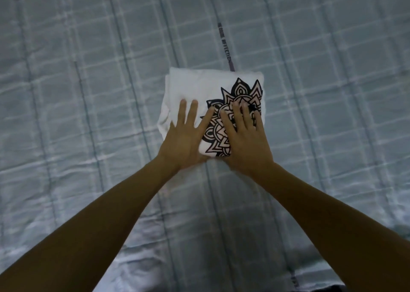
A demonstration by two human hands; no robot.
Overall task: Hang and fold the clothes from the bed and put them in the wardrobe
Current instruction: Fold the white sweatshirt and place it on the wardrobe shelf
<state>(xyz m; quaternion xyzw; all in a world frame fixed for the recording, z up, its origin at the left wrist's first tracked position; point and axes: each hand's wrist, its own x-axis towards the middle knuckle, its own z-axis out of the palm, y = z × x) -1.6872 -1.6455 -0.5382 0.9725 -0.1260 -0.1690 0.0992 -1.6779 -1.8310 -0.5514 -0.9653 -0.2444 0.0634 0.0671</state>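
- The folded white shirt [199,87] lies on the bed [88,70], in the middle of the stretch of bed that shows, with no edge of the bed clearly in view around it.
- Both hands lie on top of the shirt, over its near half, side by side and almost touching at the thumbs.
- The left hand [184,136] rests flat on the plain white part, fingers straight and spread, gripping nothing.
- The right hand [246,141] rests flat on the printed part, fingers straight and a little spread, also gripping nothing.
- The shirt is folded into a rough, thick rectangle; layered edges show along its far and left sides.
- A black mandala print [241,92] with pointed petals covers the right part of the top face, partly hidden under the right hand.
- The bed cover is pale blue-grey cloth with a check of lighter bands and thin dark lines, lightly creased.
- A narrow dark strip of lettering [224,43] runs on the cover from the shirt's far edge away from the person; the words are too blurred to read.
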